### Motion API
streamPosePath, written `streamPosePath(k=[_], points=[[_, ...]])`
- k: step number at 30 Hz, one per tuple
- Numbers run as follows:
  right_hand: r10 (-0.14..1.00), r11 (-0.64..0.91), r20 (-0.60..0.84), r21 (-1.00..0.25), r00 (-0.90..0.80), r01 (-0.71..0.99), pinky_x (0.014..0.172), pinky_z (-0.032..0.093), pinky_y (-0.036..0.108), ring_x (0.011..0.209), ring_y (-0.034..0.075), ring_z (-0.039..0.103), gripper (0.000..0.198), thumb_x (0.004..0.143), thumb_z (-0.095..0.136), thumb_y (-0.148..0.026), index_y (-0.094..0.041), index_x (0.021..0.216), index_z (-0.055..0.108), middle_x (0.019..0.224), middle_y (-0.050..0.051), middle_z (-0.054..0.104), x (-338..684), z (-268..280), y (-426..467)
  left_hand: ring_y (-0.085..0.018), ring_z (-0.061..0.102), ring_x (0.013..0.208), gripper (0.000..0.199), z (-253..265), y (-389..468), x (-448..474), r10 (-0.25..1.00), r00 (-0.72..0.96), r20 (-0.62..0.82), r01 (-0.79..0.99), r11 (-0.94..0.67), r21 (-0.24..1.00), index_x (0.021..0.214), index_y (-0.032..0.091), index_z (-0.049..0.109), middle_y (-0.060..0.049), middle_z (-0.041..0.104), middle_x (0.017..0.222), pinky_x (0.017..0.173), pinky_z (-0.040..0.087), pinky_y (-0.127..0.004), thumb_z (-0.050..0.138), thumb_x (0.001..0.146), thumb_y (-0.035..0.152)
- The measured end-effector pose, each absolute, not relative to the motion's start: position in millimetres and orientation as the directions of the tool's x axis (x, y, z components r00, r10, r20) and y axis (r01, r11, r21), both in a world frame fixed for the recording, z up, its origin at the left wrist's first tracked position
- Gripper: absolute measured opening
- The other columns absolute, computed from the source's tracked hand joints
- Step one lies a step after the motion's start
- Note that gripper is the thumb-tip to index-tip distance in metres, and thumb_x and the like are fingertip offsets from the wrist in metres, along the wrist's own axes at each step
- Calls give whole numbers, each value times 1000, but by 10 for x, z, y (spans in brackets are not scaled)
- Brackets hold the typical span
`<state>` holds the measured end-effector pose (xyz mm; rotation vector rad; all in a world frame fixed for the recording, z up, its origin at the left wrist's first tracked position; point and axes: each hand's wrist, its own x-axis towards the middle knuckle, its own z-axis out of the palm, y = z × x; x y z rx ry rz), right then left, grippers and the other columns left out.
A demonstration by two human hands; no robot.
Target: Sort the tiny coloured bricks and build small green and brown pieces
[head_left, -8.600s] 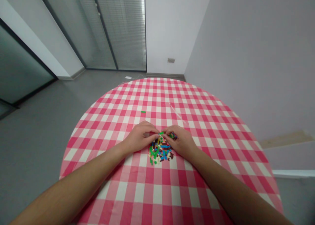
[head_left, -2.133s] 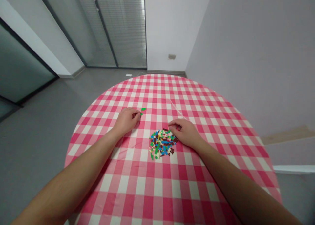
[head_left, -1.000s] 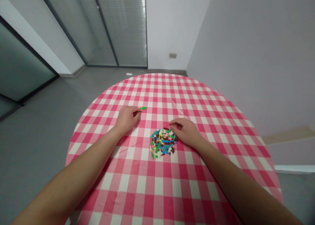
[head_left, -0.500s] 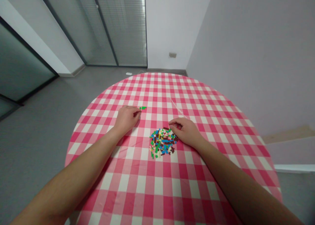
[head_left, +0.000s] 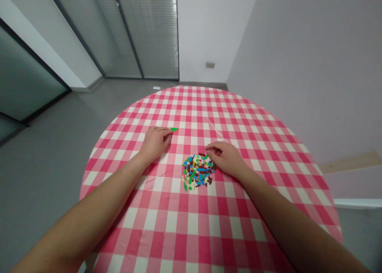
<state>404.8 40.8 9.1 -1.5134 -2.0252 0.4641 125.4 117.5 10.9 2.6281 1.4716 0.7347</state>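
On the far left part of the table, my left hand (head_left: 157, 141) is closed in a pinch. Its fingertips touch a small group of flat green toy bricks (head_left: 174, 129), and part of the group is hidden behind the fingers. My right hand (head_left: 225, 157) rests at the upper right edge of a loose pile of small toy bricks (head_left: 197, 172). Its fingers are curled, with thumb and index tips close together, and what they hold, if anything, is too small to make out. Green, blue, white, brown, yellow and pink pieces make up the pile.
A red and white checked cloth (head_left: 191, 227) covers the round table, with a crease (head_left: 215, 127) beyond my right hand. Behind stand a glass partition with blinds (head_left: 152, 34) and a wall socket (head_left: 210, 65). A small white object (head_left: 156, 88) lies on the floor.
A small green piece at my left fingertips has come up against the green bricks, closing the gap between them. My right hand stays nearly still, and the view has shifted slightly.
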Motion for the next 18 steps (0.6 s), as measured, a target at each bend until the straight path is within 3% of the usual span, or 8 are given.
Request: streamPosePath(k=[18], points=[[955,291,224,-585,-194,757,72,47,31,82,21,67,19,85,59,-25,-20,96,74,92,6,76,4049,80,414,-26,69,96,24,132,1164,1261,811,433,394,778,-557,290,103,21,74,-7,75,110,90,48,-41,54,90,20]])
